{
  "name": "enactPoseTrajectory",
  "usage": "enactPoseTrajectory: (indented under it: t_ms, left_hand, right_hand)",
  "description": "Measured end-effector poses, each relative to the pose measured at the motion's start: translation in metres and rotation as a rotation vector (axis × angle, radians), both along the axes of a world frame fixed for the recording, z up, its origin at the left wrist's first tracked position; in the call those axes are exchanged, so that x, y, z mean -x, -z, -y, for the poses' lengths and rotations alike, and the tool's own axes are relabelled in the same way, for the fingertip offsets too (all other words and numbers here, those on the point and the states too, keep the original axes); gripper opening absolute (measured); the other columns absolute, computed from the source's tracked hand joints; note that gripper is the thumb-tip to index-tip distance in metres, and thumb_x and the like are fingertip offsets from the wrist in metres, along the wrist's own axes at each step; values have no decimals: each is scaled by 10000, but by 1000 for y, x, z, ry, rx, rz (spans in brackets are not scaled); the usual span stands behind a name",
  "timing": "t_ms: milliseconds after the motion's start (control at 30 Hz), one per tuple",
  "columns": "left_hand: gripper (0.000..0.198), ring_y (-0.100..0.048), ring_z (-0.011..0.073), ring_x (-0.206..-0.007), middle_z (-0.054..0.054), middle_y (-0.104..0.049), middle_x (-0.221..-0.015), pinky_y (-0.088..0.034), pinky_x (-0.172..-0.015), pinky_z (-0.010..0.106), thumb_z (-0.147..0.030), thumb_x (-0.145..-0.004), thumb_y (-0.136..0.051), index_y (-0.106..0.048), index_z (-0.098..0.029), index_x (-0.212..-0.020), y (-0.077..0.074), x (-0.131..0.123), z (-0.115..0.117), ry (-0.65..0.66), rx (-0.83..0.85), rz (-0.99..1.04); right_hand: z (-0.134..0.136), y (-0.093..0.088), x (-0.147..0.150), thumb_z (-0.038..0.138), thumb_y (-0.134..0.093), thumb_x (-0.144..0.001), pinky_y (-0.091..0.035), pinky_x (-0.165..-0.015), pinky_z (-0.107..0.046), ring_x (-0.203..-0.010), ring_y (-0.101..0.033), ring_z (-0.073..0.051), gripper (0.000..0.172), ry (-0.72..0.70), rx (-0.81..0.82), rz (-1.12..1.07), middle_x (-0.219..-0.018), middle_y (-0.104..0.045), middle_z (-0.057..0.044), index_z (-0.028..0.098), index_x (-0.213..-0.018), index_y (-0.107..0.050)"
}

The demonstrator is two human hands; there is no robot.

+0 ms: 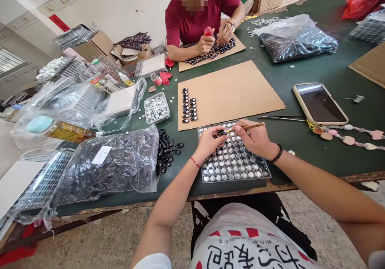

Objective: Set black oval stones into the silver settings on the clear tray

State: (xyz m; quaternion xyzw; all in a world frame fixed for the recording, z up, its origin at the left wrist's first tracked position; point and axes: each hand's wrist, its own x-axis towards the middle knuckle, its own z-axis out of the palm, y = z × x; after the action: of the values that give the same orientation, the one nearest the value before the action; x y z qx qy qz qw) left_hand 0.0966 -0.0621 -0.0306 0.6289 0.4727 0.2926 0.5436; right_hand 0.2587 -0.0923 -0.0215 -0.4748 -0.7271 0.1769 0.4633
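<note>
Sitting in left fingers (214, 132), black bead (221, 132) touches right hand's (255, 140) stick (255, 126).

A phone (320, 103) lies right of a cardboard sheet (234, 92); a bag of black beads (111, 164) sits left

Open green table (297, 140) right of the tray (240, 172), passable out to the phone (320, 103). Left side's tight: loose black pieces (167, 150), then that bulging bag (111, 164). Bare cardboard (234, 88) straight ahead, wide open.
</note>
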Motion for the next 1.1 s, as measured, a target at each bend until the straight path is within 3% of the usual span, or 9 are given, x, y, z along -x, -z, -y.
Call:
enactPoseTrajectory:
  t_ms: [233, 433, 767, 867, 1000, 1100]
  left_hand:
    - [314, -525, 73, -441, 20, -612, -687, -407, -462, 193, -310, -664, -633, -611, -147, -932, -1, 2, -1, 9, -40, -46]
    - [297, -527, 63, -473, 47, -629, -822, -435, -477, 193, -286, -668, -625, -607, -145, -929, 1, 1, 0, 13, -14, 32]
    - [280, -510, 67, -453, 35, -621, -746, -402, -459, 192, -318, -706, -580, -616, -153, -929, -3, 1, 4, -14, -83, -6]
    - [250, -507, 68, -458, 29, -616, -734, -399, -460, 189, -302, -698, -588, -624, -155, -897, -2, 0, 7, -27, -103, -23]
    - [233, -498, 57, -440, 31, -614, -765, -400, -456, 187, -275, -698, -588, -623, -157, -895, -7, -4, 13, 47, -54, 8]
    - [238, -497, 59, -428, 21, -602, -701, -402, -465, 189, -278, -714, -571, -624, -157, -911, -11, -5, 17, 73, -40, 26]
  right_hand:
    - [-3, 2, 2, 256, -381, -857, -355, -521, -229, -555, -498, -121, 220, -39, -55, 113, -626, -563, -23, 177, -717, -531]
    - [-2, 3, 1, 254, -404, -851, -360, -518, -231, -548, -500, -118, 201, -16, -48, 132, -630, -573, -19, 179, -728, -545]
    - [1, 5, 6, 259, -404, -849, -371, -554, -238, -567, -490, -120, 204, -67, -93, 121, -599, -542, -19, 175, -725, -542]
    - [-2, 4, 5, 322, -406, -845, -358, -517, -236, -522, -474, -112, 259, -36, 32, 18, -565, -521, -14, 174, -667, -523]
    - [-13, 5, -1, 445, -306, -860, -351, -435, -223, -407, -446, -93, 392, -31, 405, -354, -480, -474, 18, 177, -625, -470]
    - [-18, 8, -2, 483, -340, -832, -372, -464, -227, -445, -466, -98, 418, -24, 474, -360, -490, -491, 13, 173, -578, -460]
